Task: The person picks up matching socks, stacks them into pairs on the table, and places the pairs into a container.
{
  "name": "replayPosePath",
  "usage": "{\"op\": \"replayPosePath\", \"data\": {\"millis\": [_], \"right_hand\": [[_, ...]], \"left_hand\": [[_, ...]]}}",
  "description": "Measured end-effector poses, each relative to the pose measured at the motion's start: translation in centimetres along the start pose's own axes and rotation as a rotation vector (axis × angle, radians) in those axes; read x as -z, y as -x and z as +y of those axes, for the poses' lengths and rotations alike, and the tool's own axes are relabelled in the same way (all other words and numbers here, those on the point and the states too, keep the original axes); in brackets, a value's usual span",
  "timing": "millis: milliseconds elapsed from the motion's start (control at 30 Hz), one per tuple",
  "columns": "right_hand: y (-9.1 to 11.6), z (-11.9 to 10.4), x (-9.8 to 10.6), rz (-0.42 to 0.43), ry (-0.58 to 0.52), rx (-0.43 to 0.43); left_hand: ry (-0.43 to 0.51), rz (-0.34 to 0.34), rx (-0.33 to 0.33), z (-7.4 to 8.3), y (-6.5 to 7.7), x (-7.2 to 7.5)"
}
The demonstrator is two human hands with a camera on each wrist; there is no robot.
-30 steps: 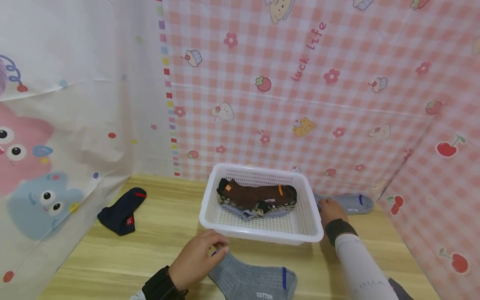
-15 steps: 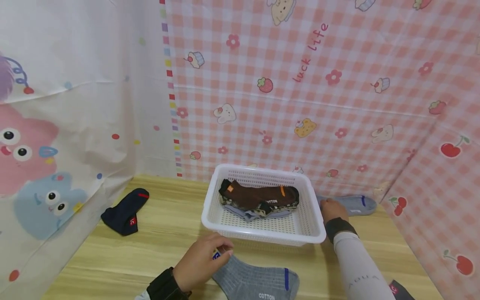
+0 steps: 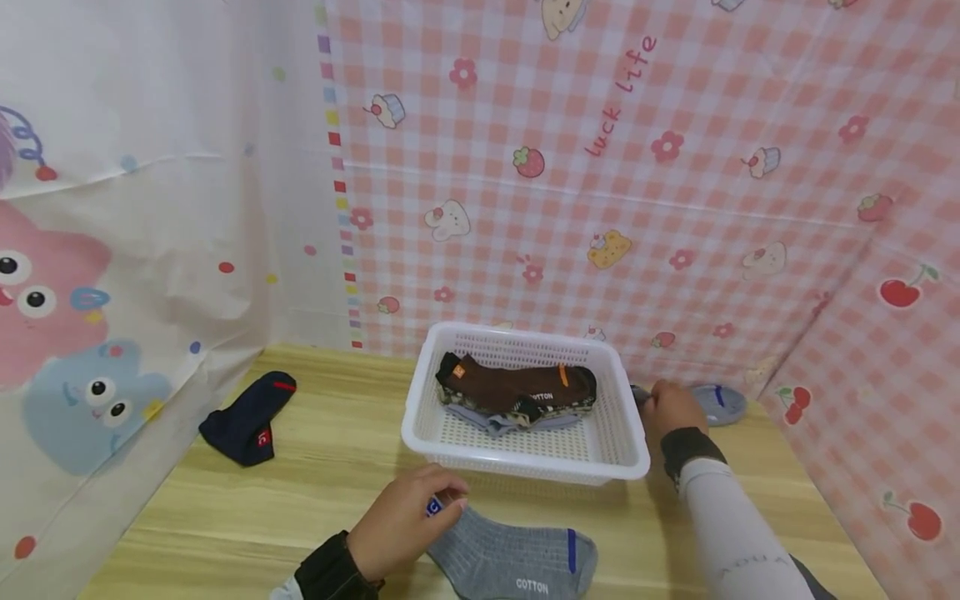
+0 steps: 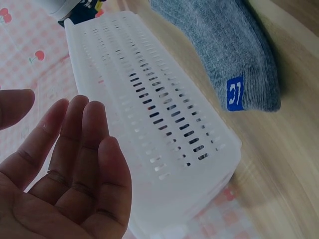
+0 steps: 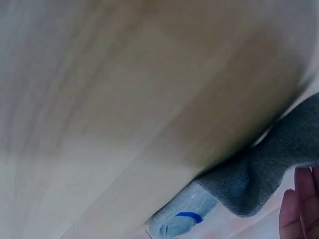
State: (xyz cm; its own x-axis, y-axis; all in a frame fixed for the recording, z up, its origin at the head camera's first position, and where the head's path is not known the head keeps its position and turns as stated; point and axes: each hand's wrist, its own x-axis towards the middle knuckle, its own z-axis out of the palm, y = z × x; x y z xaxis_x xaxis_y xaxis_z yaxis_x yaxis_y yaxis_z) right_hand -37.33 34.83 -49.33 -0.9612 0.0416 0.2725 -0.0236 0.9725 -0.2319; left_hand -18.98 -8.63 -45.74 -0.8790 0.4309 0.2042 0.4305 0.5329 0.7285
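Observation:
My right hand [image 3: 672,408], to the right of the white basket, pinches a grey sock [image 3: 722,404] with a blue stripe. The right wrist view shows this sock [image 5: 244,184] partly raised and bent, its toe end low, beside my fingers [image 5: 306,199]; the thumb is hidden there. My left hand [image 3: 408,517] hovers at the cuff of a second grey sock [image 3: 517,550] marked COTTON. In the left wrist view its fingers [image 4: 89,149] are loosely bent, with nothing between them and the thumb. The front sock's blue tag [image 4: 235,93] shows beyond the basket.
The basket [image 3: 525,469] holds a brown sock [image 3: 502,390] on top of patterned and grey-blue ones. A navy sock [image 3: 251,421] lies at the left on the wooden table [image 3: 337,417]. Dark cloth [image 3: 813,582] shows partly beside the right sleeve. Printed sheets hang behind and at both sides.
My right hand has risen slightly and shifted right, drawing up the near part of the grey sock. The left hand stays almost in place.

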Motion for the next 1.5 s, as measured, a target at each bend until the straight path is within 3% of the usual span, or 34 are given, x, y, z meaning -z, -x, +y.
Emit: {"op": "replayPosePath", "data": {"millis": [133,367,733,1233,1500], "right_hand": [[-0.1,0.3,1.3,0.028,-0.057,-0.047],[0.4,0.3,3.8,0.166,-0.161,-0.074],[1.4,-0.1,6.6,0.202,-0.302,-0.152],[2.8,-2.9,10.2,0.315,-0.425,-0.125],[4.1,-4.7,12.5,0.351,-0.428,-0.105]], "left_hand": [[-0.006,0.002,-0.005,0.1,0.0,-0.2],[-0.003,-0.014,0.01,0.3,-0.1,-0.4],[-0.011,-0.006,-0.003,0.4,0.0,-0.8],[-0.019,-0.018,-0.009,0.5,0.0,-1.2],[0.003,-0.037,-0.001,0.5,0.0,-1.2]]}}
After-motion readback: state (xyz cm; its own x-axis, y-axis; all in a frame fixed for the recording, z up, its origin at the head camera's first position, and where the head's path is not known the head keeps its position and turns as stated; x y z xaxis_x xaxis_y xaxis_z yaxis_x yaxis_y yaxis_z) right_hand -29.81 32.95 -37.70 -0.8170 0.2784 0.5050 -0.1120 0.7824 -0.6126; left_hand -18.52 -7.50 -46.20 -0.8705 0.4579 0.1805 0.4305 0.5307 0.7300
